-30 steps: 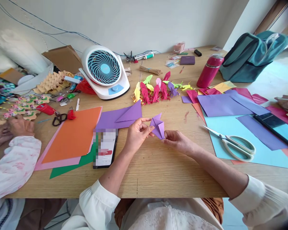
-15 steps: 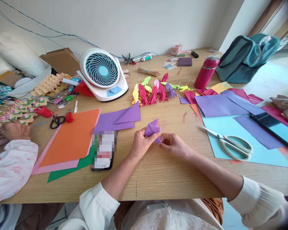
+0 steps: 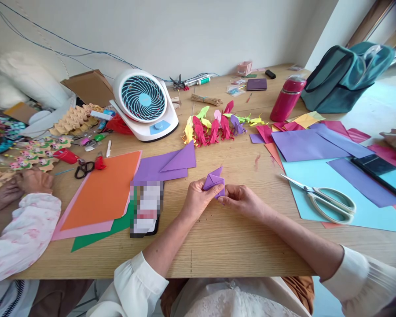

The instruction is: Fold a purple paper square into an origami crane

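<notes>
A small folded purple paper (image 3: 214,179), with crossing creases and a pointed tip at the top, is held just above the wooden table. My left hand (image 3: 198,196) pinches it from the left, thumb laid across its front. From the right, my right hand (image 3: 242,200) closes thumb and fingers on its lower edge. Larger purple sheets (image 3: 152,166) lie beyond to the left, one corner folded over. Behind the hands is a cluster of folded paper figures (image 3: 214,127) in red, yellow, green, pink and purple.
White-handled scissors (image 3: 331,203) rest on light blue paper (image 3: 303,193) at right. Left of me are a phone (image 3: 147,208) and orange paper (image 3: 102,189). A fan (image 3: 145,103), a red bottle (image 3: 287,99) and a teal bag (image 3: 343,81) stand farther back. Another person's hands (image 3: 33,181) are at far left.
The whole view has shifted slightly, so things appear a little farther right. Both hands keep hold of the folded purple paper, with hardly any change in its shape.
</notes>
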A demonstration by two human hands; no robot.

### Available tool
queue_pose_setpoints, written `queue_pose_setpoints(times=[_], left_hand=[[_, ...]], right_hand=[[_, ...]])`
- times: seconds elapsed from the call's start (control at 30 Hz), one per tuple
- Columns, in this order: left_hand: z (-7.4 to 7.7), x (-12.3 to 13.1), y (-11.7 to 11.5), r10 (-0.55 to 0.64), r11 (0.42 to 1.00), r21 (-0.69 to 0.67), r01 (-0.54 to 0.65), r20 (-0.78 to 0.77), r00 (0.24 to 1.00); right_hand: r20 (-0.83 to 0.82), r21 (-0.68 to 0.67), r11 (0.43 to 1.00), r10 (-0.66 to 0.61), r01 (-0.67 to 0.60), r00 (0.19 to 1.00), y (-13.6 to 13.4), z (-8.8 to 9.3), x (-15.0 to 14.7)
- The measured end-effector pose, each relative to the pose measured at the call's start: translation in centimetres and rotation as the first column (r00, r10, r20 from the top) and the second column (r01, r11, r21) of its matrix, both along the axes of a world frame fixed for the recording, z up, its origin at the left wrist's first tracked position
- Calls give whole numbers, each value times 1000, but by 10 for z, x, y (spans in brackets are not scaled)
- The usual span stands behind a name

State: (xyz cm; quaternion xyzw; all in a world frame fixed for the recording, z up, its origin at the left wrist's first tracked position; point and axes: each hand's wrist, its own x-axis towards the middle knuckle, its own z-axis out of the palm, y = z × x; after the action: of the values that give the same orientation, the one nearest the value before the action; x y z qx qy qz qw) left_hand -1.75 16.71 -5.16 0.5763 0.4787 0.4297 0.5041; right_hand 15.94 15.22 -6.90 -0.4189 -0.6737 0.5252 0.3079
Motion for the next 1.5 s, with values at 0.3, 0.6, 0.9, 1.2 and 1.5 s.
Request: queue_pose_setpoints(times=[0.3,0.6,0.9,1.2,1.5], left_hand=[[1,-4,3,2,1000,15,-1,-46,999],[-4,-4,3,16,997,70,-10,-90,996],[2,-8,10,60,894,446,48,-225,972],[5,-8,9,-70,938,320,130,-192,979],[8,-16,16,34,985,169,-24,-55,998]], right_hand=[[23,9,1000,23,-23,999,-1,6,0],[34,-40,995,94,-92,995,-2,9,2],[-12,-91,982,162,-163,987,-1,8,5],[-65,-135,981,134,-142,989,-3,9,1],[-83,-159,967,188,-199,979,-7,14,0]])
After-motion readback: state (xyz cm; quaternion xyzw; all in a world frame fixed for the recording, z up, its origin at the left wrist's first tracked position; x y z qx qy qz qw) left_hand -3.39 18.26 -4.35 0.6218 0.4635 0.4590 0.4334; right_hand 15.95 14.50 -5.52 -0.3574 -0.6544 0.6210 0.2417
